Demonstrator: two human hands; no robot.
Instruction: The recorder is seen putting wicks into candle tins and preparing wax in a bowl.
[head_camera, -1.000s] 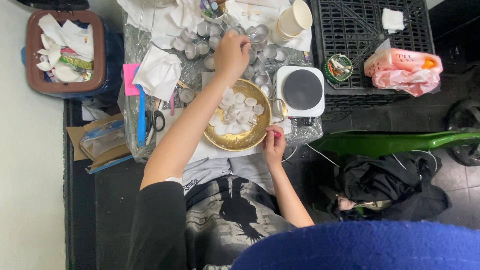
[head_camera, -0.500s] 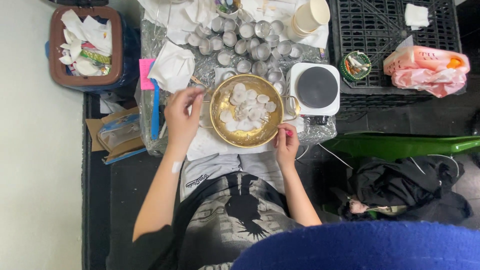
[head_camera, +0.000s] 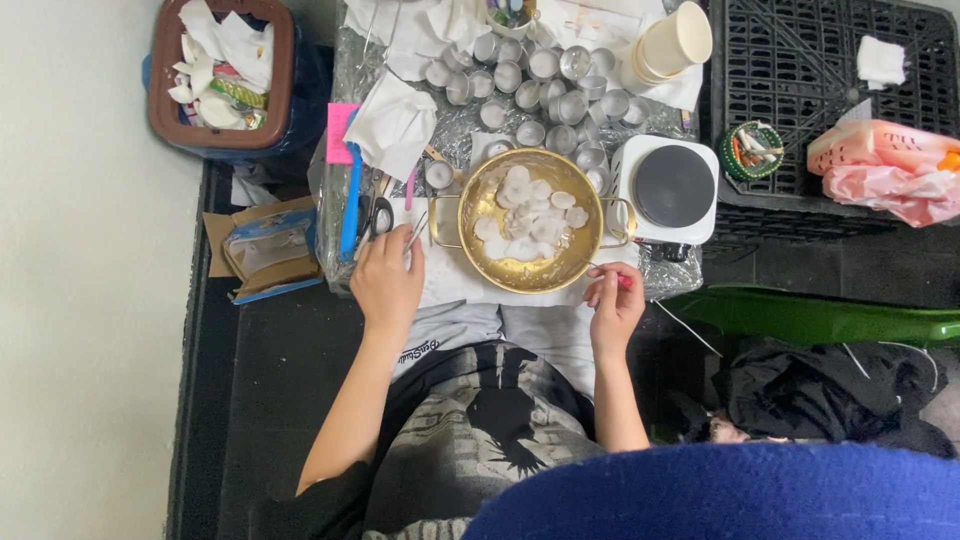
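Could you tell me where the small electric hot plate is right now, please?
In the head view, the hot plate sits on the table's right side, just right of the brass pan, beside the black crate, beyond the right hand.

Bare forearms, black sleeves, grey-and-black patterned top.

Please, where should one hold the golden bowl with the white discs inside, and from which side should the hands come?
Probably by its two loop handles. The golden bowl sits upright with one handle toward the left hand and one by the white hot plate. Come from the two sides, slightly from the near edge, since small metal cups crowd the far rim.
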